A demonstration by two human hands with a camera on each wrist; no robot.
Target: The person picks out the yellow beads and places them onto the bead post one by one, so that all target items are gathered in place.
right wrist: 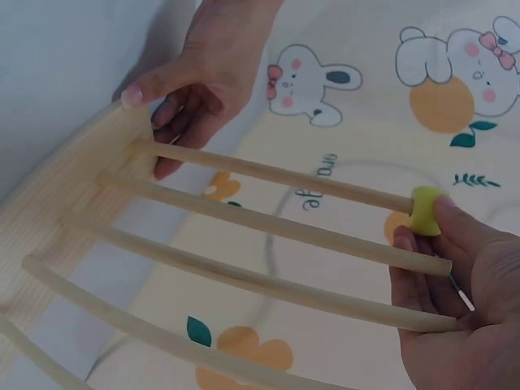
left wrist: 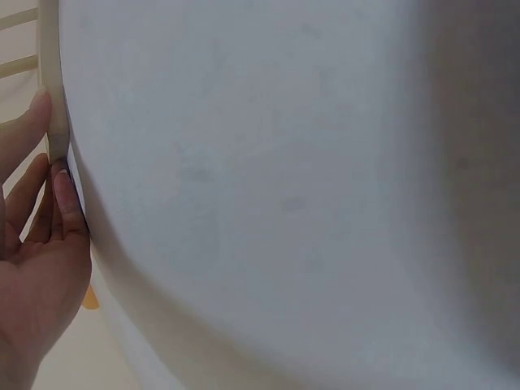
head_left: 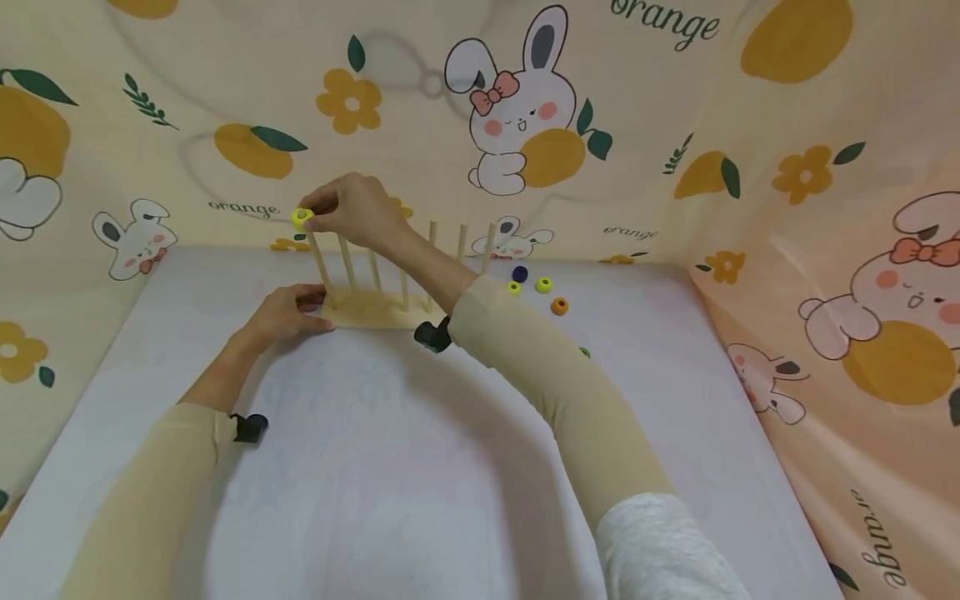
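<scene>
A wooden peg rack (head_left: 375, 312) with a flat base and a row of upright pegs stands toward the back of the table. My left hand (head_left: 283, 315) holds the base at its left end, with the thumb on the near edge and the fingers around the end. At the top of the leftmost peg (right wrist: 276, 177), my right hand (head_left: 365, 210) pinches a yellow bead (right wrist: 424, 211). In the right wrist view the bead sits on the peg's tip. My right forearm partly hides the rack's right side in the head view.
Right of the rack lie loose beads: dark purple (head_left: 520, 273), yellow-green (head_left: 543, 285), yellow (head_left: 513, 288), orange (head_left: 559, 306) and a partly hidden green one (head_left: 584, 352). A patterned curtain (head_left: 420, 183) hangs behind the white table (head_left: 360, 467).
</scene>
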